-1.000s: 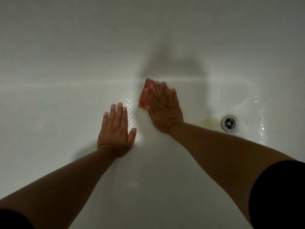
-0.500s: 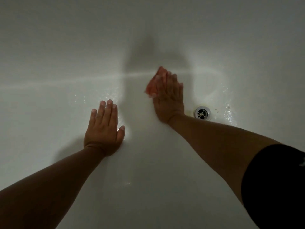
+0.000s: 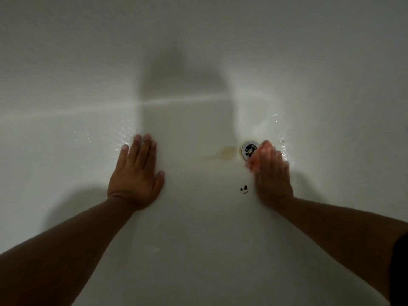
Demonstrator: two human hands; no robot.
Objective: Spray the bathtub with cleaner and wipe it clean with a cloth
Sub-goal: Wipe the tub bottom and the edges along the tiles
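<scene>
**While your left palm braces, the cloth works at the drain's edge**

Because the wiping is underway, the pink cloth (image 3: 256, 159) lies on the tub floor at the right edge of the drain (image 3: 249, 149), pinned under your right hand (image 3: 273, 175). That hand's fingers lie stretched flat over the cloth, pressing rather than clutching, as far as the motion blur lets me judge. A flat press spreads the cloth wide.

Just left of the drain sits a yellowish stain (image 3: 225, 153), not under the cloth, and nearer you than the drain lie a few dark specks (image 3: 244, 189). I judge both need a pass. Droplets (image 3: 280, 146) glint just right of the drain, so the floor there is wet.

Well left of the drain, your left hand (image 3: 136, 171) rests flat, fingers straight and together, holding nothing. It likely props your weight while you lean into the white bathtub (image 3: 198, 239).
</scene>
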